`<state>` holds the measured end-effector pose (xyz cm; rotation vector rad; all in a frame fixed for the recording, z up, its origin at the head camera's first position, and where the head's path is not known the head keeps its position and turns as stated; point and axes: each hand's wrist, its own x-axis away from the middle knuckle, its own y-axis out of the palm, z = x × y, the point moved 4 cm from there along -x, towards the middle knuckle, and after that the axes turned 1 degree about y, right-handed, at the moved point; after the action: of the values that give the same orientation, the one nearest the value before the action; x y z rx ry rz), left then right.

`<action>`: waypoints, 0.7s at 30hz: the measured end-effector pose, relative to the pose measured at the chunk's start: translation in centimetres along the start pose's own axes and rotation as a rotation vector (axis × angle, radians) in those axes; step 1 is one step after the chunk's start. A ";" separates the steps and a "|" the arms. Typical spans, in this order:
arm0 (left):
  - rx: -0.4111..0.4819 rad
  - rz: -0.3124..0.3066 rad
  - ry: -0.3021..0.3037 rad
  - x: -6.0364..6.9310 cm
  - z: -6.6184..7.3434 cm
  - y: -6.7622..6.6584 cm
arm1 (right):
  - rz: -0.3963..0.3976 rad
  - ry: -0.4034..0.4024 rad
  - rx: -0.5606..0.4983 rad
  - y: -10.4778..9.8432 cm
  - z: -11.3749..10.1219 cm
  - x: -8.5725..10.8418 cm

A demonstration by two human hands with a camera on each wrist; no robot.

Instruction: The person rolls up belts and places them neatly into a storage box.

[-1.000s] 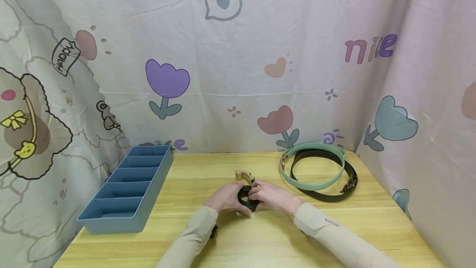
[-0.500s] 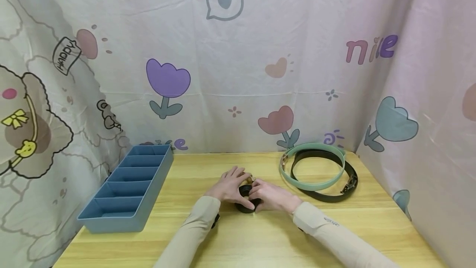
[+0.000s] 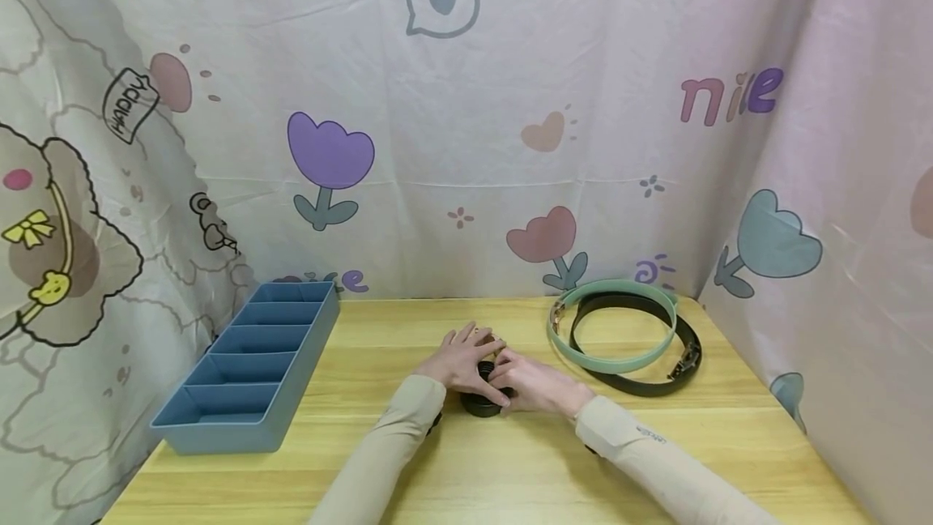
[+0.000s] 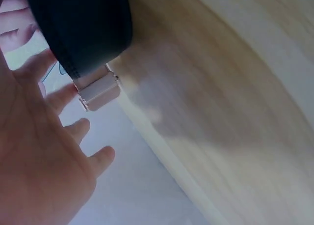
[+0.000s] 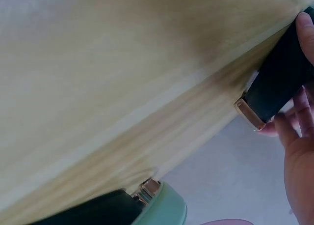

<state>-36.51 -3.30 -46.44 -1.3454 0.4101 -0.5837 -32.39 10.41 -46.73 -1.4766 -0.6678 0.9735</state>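
Observation:
A black belt point(image 3: 481, 406) lies wound in a coil on the table, between my two hands. My left hand point(image 3: 453, 364) holds it across the top, thumb on the near side and fingers spread toward the far end. In the left wrist view, some of those fingers touch the belt by its gold buckle point(image 4: 100, 90), while others stand off it. Opposite, my right hand point(image 3: 539, 383) grips the coil's right side with bent fingers. The gold buckle point(image 5: 249, 114) also shows at the belt's end in the right wrist view. The hands partly cover the coil in the head view.
A blue tray point(image 3: 273, 420) with several compartments stands at the left of the table. Back right, a mint green belt point(image 3: 615, 365) lies looped over a second black belt point(image 3: 641, 387). A printed curtain point(image 3: 452, 144) encloses the back and sides.
My left hand has shifted from the coil's left side up and over its far side, fingers spreading across the buckle. My right hand stays at the coil's right side.

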 end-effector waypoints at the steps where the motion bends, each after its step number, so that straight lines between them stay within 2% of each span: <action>1: -0.008 0.010 -0.004 0.0 0.0 -0.1 | 0.008 0.003 -0.001 0.0 0.0 0.1; 7: -0.022 0.083 0.004 0.3 0.0 0.0 | 0.037 0.034 -0.044 -0.1 0.1 0.3; 11: 0.031 0.122 0.020 0.7 0.0 0.1 | 0.057 0.036 -0.054 0.1 0.0 0.2; 16: 0.143 0.085 -0.010 1.3 0.0 0.4 | 0.090 0.032 -0.061 0.2 -0.2 0.3; 21: 0.114 0.055 -0.022 1.7 0.1 0.5 | 0.084 0.082 -0.062 0.4 -0.2 0.4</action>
<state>-35.06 -4.18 -46.86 -1.2268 0.3890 -0.5377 -32.10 10.64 -47.16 -1.6016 -0.5853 0.9579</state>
